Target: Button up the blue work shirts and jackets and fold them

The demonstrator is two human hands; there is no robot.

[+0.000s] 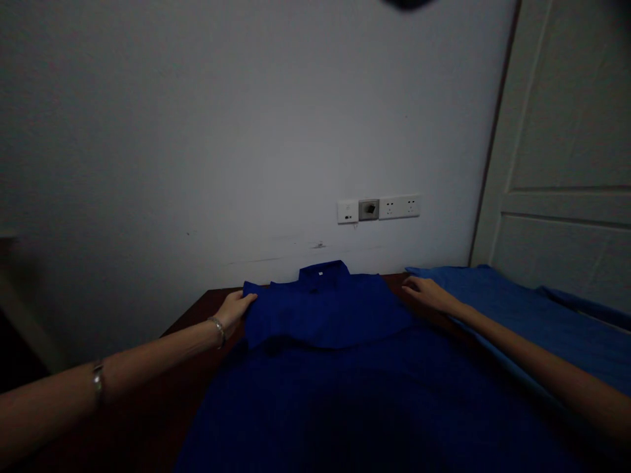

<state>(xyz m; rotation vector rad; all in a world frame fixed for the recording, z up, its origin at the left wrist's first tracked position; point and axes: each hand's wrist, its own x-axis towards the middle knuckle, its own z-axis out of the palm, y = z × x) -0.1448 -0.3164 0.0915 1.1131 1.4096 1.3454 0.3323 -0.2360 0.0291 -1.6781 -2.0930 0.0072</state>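
A dark blue collared shirt (325, 309) lies spread on a dark reddish-brown table, its collar toward the wall and a small white label inside the neck. At the shirt's upper left edge, my left hand (237, 311) pinches the fabric between thumb and fingers. My right hand (426, 293) is just off the shirt's right side, fingers loosely bent and apart, with no cloth seen between them. Beside and behind that hand lies a lighter blue piece of cloth (517, 315). The shirt's lower part is in deep shadow.
The table (197, 315) stands against a pale wall (221, 131). Sockets and switch plates (379, 209) are mounted above it. A light panelled door (566, 151) is at the right. My left arm wears two bracelets.
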